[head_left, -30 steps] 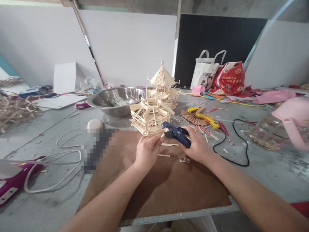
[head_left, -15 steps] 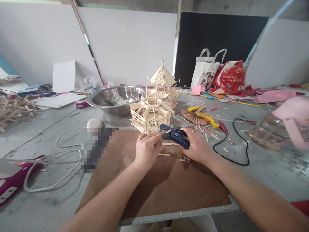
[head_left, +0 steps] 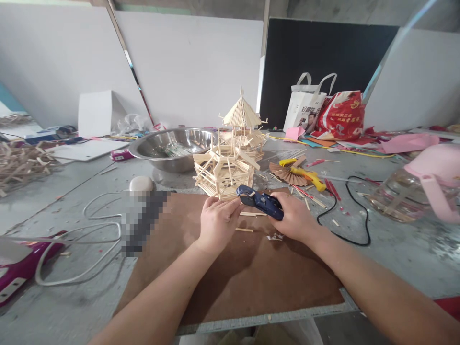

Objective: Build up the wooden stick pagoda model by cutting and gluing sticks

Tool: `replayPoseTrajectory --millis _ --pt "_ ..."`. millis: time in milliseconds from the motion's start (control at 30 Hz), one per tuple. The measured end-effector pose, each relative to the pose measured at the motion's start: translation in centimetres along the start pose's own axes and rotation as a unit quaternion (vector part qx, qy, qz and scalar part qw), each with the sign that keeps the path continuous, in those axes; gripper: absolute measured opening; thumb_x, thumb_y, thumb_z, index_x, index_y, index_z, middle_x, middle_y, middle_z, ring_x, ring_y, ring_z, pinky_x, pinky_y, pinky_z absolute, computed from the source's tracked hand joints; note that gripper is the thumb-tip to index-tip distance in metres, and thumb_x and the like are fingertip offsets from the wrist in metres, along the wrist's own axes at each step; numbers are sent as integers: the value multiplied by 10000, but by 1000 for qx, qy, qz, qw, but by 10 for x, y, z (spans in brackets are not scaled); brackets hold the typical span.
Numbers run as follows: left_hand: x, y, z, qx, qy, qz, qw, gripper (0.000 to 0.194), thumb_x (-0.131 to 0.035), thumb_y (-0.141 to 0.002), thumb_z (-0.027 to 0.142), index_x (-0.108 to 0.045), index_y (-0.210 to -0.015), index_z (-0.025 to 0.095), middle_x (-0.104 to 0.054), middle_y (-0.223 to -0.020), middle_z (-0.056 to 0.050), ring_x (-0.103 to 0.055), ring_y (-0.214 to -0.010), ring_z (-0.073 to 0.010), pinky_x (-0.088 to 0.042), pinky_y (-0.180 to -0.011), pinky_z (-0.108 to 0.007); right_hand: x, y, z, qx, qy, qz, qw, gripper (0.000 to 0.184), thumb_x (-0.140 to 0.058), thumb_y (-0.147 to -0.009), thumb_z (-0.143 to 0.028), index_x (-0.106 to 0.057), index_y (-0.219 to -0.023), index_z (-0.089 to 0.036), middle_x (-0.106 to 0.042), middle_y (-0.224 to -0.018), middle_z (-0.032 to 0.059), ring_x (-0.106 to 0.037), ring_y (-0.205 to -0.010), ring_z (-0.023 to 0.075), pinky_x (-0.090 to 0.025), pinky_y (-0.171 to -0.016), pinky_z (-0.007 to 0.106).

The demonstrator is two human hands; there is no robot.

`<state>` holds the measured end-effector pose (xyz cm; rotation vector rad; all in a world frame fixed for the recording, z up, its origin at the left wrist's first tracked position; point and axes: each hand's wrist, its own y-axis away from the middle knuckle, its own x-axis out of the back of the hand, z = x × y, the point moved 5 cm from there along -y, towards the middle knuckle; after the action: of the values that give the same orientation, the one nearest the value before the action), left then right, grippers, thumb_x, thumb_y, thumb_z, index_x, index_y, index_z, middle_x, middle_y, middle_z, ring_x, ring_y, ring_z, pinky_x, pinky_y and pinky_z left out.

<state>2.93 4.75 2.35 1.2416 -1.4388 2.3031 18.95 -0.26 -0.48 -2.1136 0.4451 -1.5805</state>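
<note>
My right hand (head_left: 295, 216) is wrapped round a blue cutter (head_left: 259, 200) whose jaws point left, over a brown board (head_left: 237, 273). My left hand (head_left: 217, 221) pinches a thin wooden stick at those jaws, fingers closed. Just beyond both hands stands a wooden stick model (head_left: 224, 167), a low open lattice tower. A taller stick pagoda (head_left: 242, 122) with a pointed roof rises behind it. Short stick offcuts (head_left: 247, 214) lie on the board between my hands.
A steel bowl (head_left: 172, 147) sits behind the model. A yellow glue gun (head_left: 305, 175) with a black cord (head_left: 354, 211) lies at right, near a pink-lidded glass jar (head_left: 420, 189). White cable (head_left: 84, 244) and a purple device (head_left: 21, 268) lie left. Bags (head_left: 328, 112) stand at back.
The blue cutter has dropped slightly and moved left toward my left hand's stick. Both hands stay almost in place since half a second ago.
</note>
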Motion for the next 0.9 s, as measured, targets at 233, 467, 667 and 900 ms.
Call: replayPoseTrajectory --millis 233,467,667,900 --pt "0 2 -1 -3 -5 22 1000 191 -467 -784 236 -642 -713 210 -672 -634 -1 -574 -544 -117 -374 -696 -276 0 0 1 -18 6 -27 999 328 -498 -645 -246 -475 -962 -164 -611 -881 86 -570 -796 222 -421 -677 312" --pt "-1 3 -1 1 -8 16 1000 177 -464 -783 239 -640 -801 227 -665 -598 5 -580 -556 -127 -373 -724 -288 2 0 1 -38 28 -46 998 292 -489 -657 -270 -492 -932 -176 -627 -840 79 -588 -767 228 -415 -635 304" --pt "-4 3 -1 5 -6 -16 1000 183 -457 -787 250 -638 -784 223 -668 -619 -2 -583 -569 -129 -365 -707 -288 -2 -2 4 -40 31 -67 996 329 -491 -658 -254 -487 -977 -176 -624 -874 75 -581 -796 226 -410 -663 310" --pt "-7 2 -1 15 0 -50 999 216 -441 -798 252 -625 -695 208 -668 -669 -6 -587 -609 -130 -357 -686 -277 -10 -2 7 -35 9 -87 996 450 -484 -675 -233 -416 -1113 -156 -573 -998 98 -533 -897 227 -395 -733 319"
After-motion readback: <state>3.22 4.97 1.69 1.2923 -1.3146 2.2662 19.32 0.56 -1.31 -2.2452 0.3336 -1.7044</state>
